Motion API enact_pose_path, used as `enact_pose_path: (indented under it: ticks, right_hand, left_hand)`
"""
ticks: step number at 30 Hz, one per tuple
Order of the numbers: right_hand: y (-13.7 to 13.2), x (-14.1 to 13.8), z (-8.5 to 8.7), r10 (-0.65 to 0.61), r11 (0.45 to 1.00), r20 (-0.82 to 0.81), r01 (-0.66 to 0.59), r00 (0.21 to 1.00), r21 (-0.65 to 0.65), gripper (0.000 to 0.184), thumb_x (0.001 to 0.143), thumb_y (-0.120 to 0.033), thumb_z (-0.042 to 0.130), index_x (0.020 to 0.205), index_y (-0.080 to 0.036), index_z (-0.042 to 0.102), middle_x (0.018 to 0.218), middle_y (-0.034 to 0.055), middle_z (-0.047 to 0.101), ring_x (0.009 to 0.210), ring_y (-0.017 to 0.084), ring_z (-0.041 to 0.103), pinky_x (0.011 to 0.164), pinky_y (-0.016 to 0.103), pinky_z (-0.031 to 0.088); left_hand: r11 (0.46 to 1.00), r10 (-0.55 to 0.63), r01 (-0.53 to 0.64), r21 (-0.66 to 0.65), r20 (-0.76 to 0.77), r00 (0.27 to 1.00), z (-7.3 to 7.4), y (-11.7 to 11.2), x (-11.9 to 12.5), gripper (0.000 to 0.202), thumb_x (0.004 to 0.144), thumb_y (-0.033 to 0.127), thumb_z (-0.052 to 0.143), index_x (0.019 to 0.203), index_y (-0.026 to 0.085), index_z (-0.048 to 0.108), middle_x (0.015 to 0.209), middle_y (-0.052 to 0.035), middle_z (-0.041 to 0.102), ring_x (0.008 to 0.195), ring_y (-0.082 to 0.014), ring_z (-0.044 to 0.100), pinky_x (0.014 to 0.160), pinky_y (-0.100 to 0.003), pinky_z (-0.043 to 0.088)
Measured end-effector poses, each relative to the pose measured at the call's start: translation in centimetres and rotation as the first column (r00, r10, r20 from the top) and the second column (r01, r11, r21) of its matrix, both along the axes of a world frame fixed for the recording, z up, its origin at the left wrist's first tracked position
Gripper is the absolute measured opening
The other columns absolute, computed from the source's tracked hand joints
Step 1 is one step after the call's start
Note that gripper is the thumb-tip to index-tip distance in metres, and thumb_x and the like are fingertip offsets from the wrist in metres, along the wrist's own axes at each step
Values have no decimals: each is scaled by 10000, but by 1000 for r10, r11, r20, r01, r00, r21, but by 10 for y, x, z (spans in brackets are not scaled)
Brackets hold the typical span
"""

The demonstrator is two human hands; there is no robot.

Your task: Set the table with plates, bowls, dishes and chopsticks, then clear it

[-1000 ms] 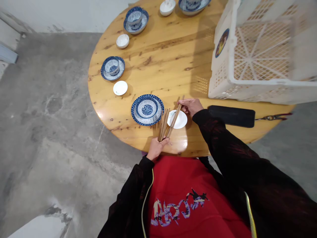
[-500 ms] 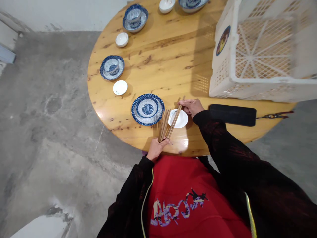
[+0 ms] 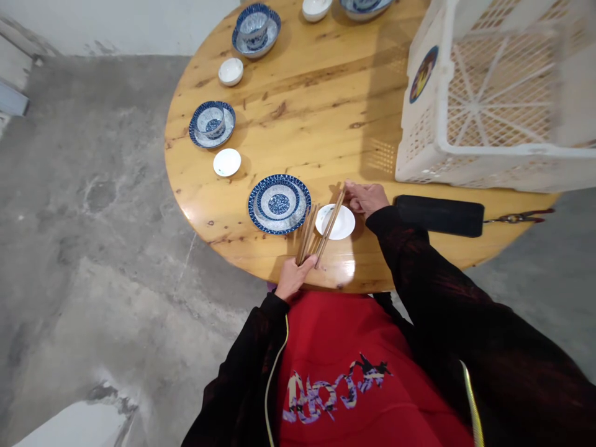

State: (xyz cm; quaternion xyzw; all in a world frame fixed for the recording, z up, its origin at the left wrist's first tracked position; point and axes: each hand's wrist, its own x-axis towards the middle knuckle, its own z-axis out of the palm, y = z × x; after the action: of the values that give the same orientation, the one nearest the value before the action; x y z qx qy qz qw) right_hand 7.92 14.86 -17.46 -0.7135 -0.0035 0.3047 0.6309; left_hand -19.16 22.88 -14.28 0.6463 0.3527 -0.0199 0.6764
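— Since a second ago the pair of chopsticks (image 3: 330, 228) has drawn off to the right. Its near tips are now clear of the bundle, and the right hand (image 3: 369, 197) has shifted a little to the right with it.

— How is the pair held?

— The right hand pinches its far ends between thumb and fingertips, with the other fingers curled in. The two brown sticks lie side by side, slanting over the left part of the small white saucer (image 3: 345, 225). I cannot tell whether they rest on it.

— And the other sticks?

— The left hand (image 3: 291, 280) is closed round the near ends of the bundle of chopsticks (image 3: 307, 234), at the near edge of the round wooden table (image 3: 316, 124). The bundle fans out slightly and lies between the saucer and a blue-and-white plate (image 3: 279, 203).

— What about the other dishes?

— Farther left, a second blue plate (image 3: 201, 134) holds a patterned cup (image 3: 212, 119), with a small white dish (image 3: 226, 162) just beside it. Beyond that stand a small white bowl (image 3: 230, 70) and a third blue plate (image 3: 270, 38) with a blue bowl (image 3: 254, 25) sitting in it.

— And on the right?

— A white lattice crate (image 3: 493, 149) stands on the table, and a black case (image 3: 440, 216) lies in front of it, near the right sleeve.
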Motion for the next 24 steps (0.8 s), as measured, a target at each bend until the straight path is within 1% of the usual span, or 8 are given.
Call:
enact_pose_path:
  ticks: [2,5,7,9,13,17,21,24]
  right_hand:
    - [-5,2,4,-54,998,17,54,998,-42,494,753,-611,783,621,-158,635,573,71,656,313,49,335,283,208,159]
    - [-23,0,14,-158,982,101,166,982,-84,443,800,-579,751,650,-178,637,598,62,657,342,62,354,301,219,197]
    - [-38,-10,26,-218,968,196,238,956,-85,403,812,-551,742,681,-182,650,626,56,658,361,70,366,322,234,239]
    - [-51,-30,42,-236,963,291,263,927,-59,351,818,-514,738,727,-180,678,659,53,668,380,77,388,350,248,283]
    - [-58,-95,75,-159,986,330,168,930,2,265,817,-464,724,762,-204,720,674,35,680,403,87,417,381,256,325]
    - [-34,-161,92,27,999,190,-34,981,32,305,791,-532,716,792,-227,727,669,34,688,416,109,461,389,265,366]
    - [-10,-190,100,188,978,162,-199,969,58,381,775,-566,734,901,-206,741,601,1,632,475,129,531,459,264,443]
    - [2,-197,110,202,966,206,-230,957,120,419,793,-556,738,969,-175,747,640,5,649,514,128,558,485,262,461]
  left_hand:
    - [998,51,-51,36,7,999,-1,3,-4,440,873,551,623,748,133,678,659,14,546,668,-123,483,646,-233,385]
    - [987,141,-140,82,-7,990,1,11,-16,478,878,580,609,786,121,703,711,-10,607,661,-119,506,641,-233,401]
    - [977,201,-197,83,-35,979,6,16,-27,520,868,619,606,839,114,728,771,-39,663,626,-110,505,598,-230,395]
    - [968,250,-247,55,-57,967,13,20,-40,572,852,671,597,882,117,735,790,-55,686,559,-89,467,532,-224,359]
    - [968,247,-248,-35,-36,968,27,25,-59,691,824,784,546,909,122,725,660,-13,620,429,-49,326,436,-236,238]
    - [986,140,-136,-98,36,989,37,29,-64,744,817,817,526,903,105,721,591,4,574,413,-44,324,430,-242,224]
    - [978,11,11,-207,103,995,48,38,-60,732,845,794,510,936,97,714,645,-2,611,398,-25,299,413,-225,204]
    - [953,-45,89,-290,157,987,54,48,-58,712,870,768,497,945,91,704,701,-15,635,389,-10,281,401,-214,172]
